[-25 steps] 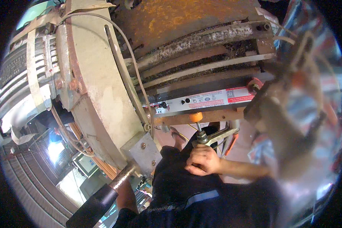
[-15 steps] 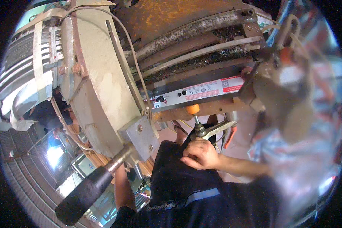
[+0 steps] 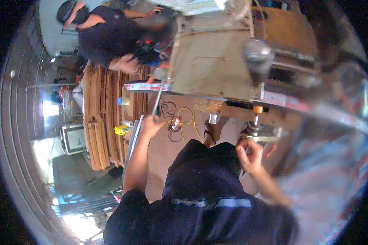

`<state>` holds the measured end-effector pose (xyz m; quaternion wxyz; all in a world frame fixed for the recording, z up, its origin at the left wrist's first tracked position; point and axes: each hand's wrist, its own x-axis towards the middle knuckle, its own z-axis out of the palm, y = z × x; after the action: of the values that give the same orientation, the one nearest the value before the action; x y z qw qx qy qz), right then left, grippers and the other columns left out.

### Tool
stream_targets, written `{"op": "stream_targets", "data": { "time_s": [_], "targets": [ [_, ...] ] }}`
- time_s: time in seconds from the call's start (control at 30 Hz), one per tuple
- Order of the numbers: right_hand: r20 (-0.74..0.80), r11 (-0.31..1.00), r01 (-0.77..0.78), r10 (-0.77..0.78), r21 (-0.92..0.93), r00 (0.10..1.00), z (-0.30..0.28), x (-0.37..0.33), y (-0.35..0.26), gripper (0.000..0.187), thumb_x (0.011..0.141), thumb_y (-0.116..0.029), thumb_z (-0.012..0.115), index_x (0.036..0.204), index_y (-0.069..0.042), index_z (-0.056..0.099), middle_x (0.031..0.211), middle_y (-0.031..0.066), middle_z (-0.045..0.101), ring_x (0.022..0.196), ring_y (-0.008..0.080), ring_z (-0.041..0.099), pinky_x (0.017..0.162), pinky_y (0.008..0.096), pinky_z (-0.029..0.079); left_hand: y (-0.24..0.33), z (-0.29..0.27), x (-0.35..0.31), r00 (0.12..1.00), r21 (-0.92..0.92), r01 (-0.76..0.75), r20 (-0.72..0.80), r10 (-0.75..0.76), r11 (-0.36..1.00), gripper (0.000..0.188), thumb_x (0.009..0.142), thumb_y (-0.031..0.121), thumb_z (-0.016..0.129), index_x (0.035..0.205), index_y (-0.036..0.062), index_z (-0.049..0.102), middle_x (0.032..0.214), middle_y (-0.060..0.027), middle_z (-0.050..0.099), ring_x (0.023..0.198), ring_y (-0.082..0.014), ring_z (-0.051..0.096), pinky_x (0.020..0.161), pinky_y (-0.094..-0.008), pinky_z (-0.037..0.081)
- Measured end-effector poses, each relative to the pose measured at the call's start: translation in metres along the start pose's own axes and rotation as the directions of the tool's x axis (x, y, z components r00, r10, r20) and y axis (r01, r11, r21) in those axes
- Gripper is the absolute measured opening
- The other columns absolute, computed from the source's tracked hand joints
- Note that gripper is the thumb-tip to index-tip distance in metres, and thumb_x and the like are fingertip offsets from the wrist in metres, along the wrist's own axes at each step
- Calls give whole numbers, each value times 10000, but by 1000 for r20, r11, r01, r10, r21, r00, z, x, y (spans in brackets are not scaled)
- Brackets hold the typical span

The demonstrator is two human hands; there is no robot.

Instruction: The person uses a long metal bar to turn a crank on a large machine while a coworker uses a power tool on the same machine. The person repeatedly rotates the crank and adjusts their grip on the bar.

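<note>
My left hand (image 3: 152, 125) is closed around the lower end of a thin metal rod (image 3: 158, 100). The rod slants up to a pale fitting with orange parts at the worktable's edge. Beside my left forearm runs a long, light metal strip (image 3: 133, 143); I cannot tell whether the hand touches it. My right hand (image 3: 251, 156) has its fingers curled at the crank handle (image 3: 262, 138) under the machine's front. An orange collar (image 3: 257, 109) sits on the crank's shaft. My fingers partly hide the grip.
A co-worker in dark clothes (image 3: 106, 36) stands at the far left, near the beige machine top (image 3: 212, 61). Stacked wooden boards (image 3: 98, 118) stand at left. A yellow cable (image 3: 187, 116) lies coiled on the floor. Blue-and-red checked cloth (image 3: 323, 175) fills the right side.
My view has swung left and widened, bringing in the co-worker and boards. My left hand, hidden earlier behind the machine's arm, now shows on the rod. My right hand stays at the crank.
</note>
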<state>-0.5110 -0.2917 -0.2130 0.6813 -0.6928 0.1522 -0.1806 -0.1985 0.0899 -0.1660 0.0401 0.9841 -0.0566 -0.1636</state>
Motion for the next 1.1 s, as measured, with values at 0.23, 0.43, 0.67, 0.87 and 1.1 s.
{"op": "stream_targets", "data": {
  "time_s": [0.23,0.43,0.67,0.87,1.1],
  "targets": [
    [-257,985,83,-121,-153,959,3,16,-41,127,964,-67,734,953,-26,615,943,62,641,871,159,593,810,307,483,-20,-16,-8,983,-229,-86,142,120,970,747,780,410,976,1260,-56,645,894,-168,753,819,-259,767,746,-417,607],
    [-552,930,318,-365,-183,750,-3,65,-84,673,877,-66,828,1473,-39,516,1346,71,574,1209,202,568,1011,361,477,-52,5,7,908,-489,-12,361,214,872,859,853,460,943,1459,15,526,947,-99,707,791,-220,696,694,-396,568],
    [-587,882,361,-471,-302,658,5,152,-137,619,924,-53,840,1465,-104,543,1369,60,597,1169,181,624,1003,363,505,-83,8,1,881,-581,-36,366,301,813,698,914,478,881,1394,40,626,907,-72,729,687,-178,689,636,-366,567],
    [-649,944,271,-327,-189,687,23,182,-159,217,1010,-95,789,1183,-65,662,1021,-12,654,889,100,613,770,278,505,-88,3,-11,843,-747,67,397,364,662,324,1028,340,784,1197,77,696,823,-27,741,540,-110,627,490,-312,518],
    [-711,926,67,-330,-371,621,31,197,-161,268,1012,-278,832,983,-34,727,851,7,687,726,108,585,657,312,491,-93,15,-4,808,-882,130,359,467,453,299,1038,325,774,1199,86,696,827,-31,716,612,-116,645,493,-307,514]
  ]
}}
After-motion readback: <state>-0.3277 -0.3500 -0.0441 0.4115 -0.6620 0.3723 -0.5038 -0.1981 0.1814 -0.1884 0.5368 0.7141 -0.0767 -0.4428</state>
